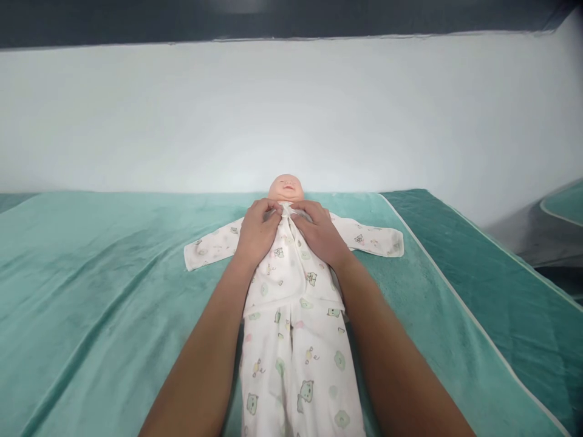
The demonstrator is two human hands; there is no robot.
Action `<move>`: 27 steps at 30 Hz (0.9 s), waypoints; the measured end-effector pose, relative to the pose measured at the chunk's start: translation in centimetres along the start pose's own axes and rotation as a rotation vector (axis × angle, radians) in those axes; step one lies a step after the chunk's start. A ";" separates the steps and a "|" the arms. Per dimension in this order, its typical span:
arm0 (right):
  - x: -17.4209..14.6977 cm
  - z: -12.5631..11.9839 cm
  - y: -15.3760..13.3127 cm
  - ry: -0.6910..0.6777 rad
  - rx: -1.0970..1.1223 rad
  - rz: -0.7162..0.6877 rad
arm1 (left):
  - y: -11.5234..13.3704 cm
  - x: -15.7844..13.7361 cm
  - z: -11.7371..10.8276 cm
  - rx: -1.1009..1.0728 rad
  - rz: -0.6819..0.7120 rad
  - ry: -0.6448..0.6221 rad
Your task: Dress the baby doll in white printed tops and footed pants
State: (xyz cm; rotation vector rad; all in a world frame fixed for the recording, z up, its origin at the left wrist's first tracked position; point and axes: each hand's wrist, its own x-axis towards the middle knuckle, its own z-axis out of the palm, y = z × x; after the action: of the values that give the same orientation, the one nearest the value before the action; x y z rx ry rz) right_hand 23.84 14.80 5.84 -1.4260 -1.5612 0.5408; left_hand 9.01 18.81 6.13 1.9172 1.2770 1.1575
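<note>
A baby doll (286,187) lies on its back, its head toward the wall. It wears a white baby shirt (285,273) with small animal prints, sleeves spread to both sides, and matching baby trousers (314,370). Up at the collar, my left hand (262,227) pinches the shirt's edge on the left. My right hand (317,226) grips the collar on the opposite side, a short way apart from the left. Below the neck the shirt fronts meet and overlap down the chest. Parts of the shoulders are hidden under my hands.
A teal blanket (113,291) with some creases covers the surface beneath the doll. To the right, past a pale trim line, runs a darker teal cover (492,291). A white wall (291,109) rises directly behind.
</note>
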 end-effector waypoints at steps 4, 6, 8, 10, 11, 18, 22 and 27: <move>0.1 0.1 0.3 0.064 0.068 0.018 | 0.0 -0.1 0.1 -0.040 0.008 0.031; -0.1 0.2 0.2 0.125 0.093 0.020 | 0.3 -0.4 0.1 -0.064 0.016 0.050; -0.5 0.2 -0.2 0.190 0.094 0.025 | 0.7 -0.7 -0.1 -0.091 0.018 0.064; -1.2 0.2 -0.8 0.211 0.064 0.018 | 1.0 -1.3 -0.3 -0.117 0.011 0.070; -1.7 0.2 -1.2 0.202 0.038 0.012 | 1.1 -1.6 -0.4 -0.128 0.008 0.067; -3.3 0.0 -2.3 0.114 -0.135 0.042 | 1.0 -2.8 -0.7 -0.184 0.038 -0.014; -2.4 -0.1 -2.2 0.097 -0.142 0.083 | 0.9 -2.6 -0.7 -0.165 0.035 -0.018; -1.4 -0.1 -2.0 0.088 -0.053 0.125 | 0.9 -2.5 -0.7 -0.155 0.035 -0.020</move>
State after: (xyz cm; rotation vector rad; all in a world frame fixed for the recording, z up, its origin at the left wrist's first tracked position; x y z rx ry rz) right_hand 22.74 13.00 7.04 -1.5746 -1.4328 0.5070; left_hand 8.33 16.11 6.34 1.8393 1.1128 1.2155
